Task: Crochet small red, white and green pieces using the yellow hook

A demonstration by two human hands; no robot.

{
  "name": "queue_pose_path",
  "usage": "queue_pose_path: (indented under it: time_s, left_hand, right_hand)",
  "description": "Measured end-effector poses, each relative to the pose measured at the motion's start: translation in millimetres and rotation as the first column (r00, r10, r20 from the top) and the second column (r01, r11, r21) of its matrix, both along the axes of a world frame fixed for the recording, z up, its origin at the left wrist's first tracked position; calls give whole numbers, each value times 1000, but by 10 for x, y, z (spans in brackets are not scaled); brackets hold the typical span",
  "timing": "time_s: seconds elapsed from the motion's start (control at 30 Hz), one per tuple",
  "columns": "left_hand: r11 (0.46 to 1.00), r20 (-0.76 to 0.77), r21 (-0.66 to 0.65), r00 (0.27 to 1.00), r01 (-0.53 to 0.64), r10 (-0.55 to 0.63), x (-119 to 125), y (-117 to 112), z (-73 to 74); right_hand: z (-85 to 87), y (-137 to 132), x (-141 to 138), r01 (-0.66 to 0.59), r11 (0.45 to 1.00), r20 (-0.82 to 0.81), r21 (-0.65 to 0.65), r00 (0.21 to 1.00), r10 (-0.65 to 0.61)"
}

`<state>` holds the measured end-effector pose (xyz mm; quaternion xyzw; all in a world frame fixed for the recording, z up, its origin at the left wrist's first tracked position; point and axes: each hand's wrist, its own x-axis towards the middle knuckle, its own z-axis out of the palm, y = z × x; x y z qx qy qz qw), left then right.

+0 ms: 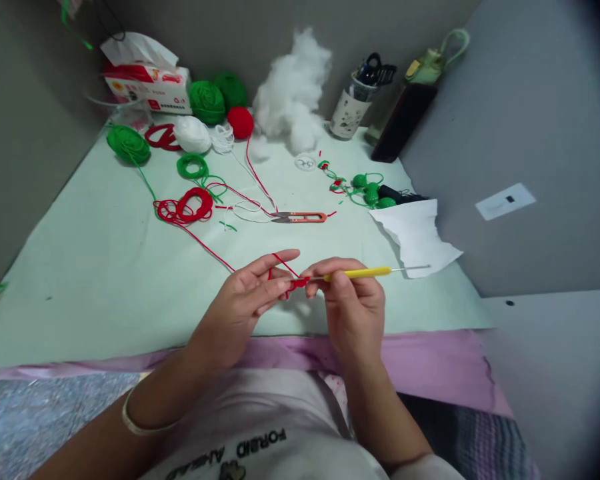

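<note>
Over the table's front part, my left hand (257, 287) pinches a small piece of red crochet work (299, 284) between thumb and fingers. Red yarn (207, 248) runs from a loose coil to this hand and passes over its raised index finger. My right hand (353, 293) grips a crochet hook (365, 273) by its yellow handle. One metal end of the hook reaches into the red stitches; the other points right. Both hands are close together, and their fingertips partly cover the work.
Thread snips (300, 217) lie beyond my hands. Behind them are a red yarn ball (241, 123), green yarn (129, 145), white stuffing (295, 93) and a tissue pack (147, 87). To the right are torn white paper (417, 237), green balls (371, 193) and a dark phone-like slab (404, 123).
</note>
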<state>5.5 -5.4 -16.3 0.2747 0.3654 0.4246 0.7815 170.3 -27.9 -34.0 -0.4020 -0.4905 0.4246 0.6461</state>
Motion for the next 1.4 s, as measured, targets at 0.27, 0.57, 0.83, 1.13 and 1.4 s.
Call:
queue_pose_path:
  time_s: [0.27, 0.57, 0.83, 1.13, 1.4]
  left_hand:
    - [994, -19, 91, 998, -62, 64, 10, -42, -66]
    - [992, 119, -106, 991, 69, -56, -36, 0, -7]
    - [998, 45, 61, 999, 21, -24, 41, -45, -23]
    - [996, 99, -89, 995, 9, 0, 40, -48, -42]
    - [993, 108, -115, 994, -10, 23, -22, -13, -20]
  right_hand:
    - [29, -126, 16, -30, 911, 621, 410, 742, -255]
    - [38, -59, -26, 124, 976, 217, 178, 963, -162]
    - [23, -13, -81, 51, 988, 194, 145, 978, -79]
    - [-56, -119, -64, 60, 908, 610, 414, 722, -326]
    - [51, 0, 4, 145, 989, -18, 14, 989, -145]
